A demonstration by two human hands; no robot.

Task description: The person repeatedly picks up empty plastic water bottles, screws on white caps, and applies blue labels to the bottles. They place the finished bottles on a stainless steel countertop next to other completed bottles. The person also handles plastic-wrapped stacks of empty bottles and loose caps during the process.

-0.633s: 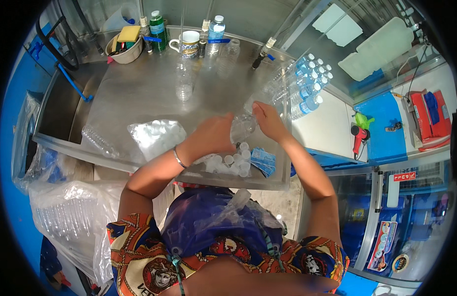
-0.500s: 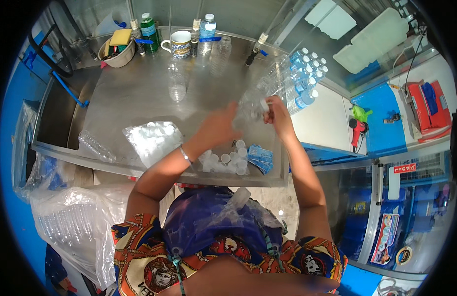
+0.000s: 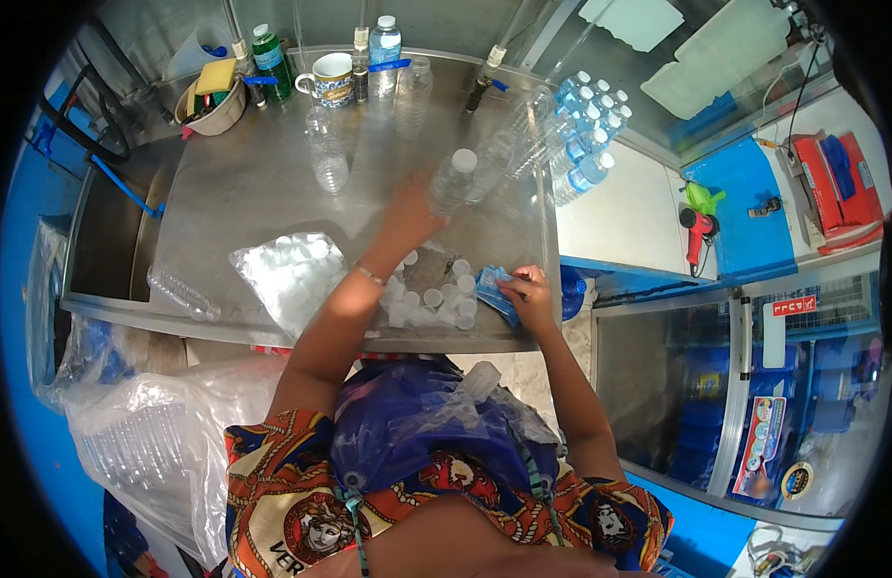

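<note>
My left hand [image 3: 414, 210] is wrapped round a clear plastic bottle [image 3: 453, 185] with a white cap, held over the steel counter [image 3: 263, 183]. My right hand [image 3: 531, 297] pinches at the stack of blue labels [image 3: 496, 289] near the counter's front right corner. Just left of the labels lies a cluster of loose translucent white caps [image 3: 432, 301]. A clear bag of white caps [image 3: 294, 275] rests on the far side of my left forearm. More clear bottles stand near the counter's right edge, partly hidden by one another.
Capped, blue-labelled bottles [image 3: 589, 144] stand in rows at the right. Uncapped bottles [image 3: 327, 159] are at the middle and back, beside a mug [image 3: 332, 81]. A sink [image 3: 128, 226] lies left; a plastic bag of bottles [image 3: 147, 433] sits below. A red heat gun [image 3: 697, 231] lies right.
My left hand now holds the bottle, capped and upright, further left than before. My right hand has left the bottle's cap and come nearer to me, onto the blue labels.
</note>
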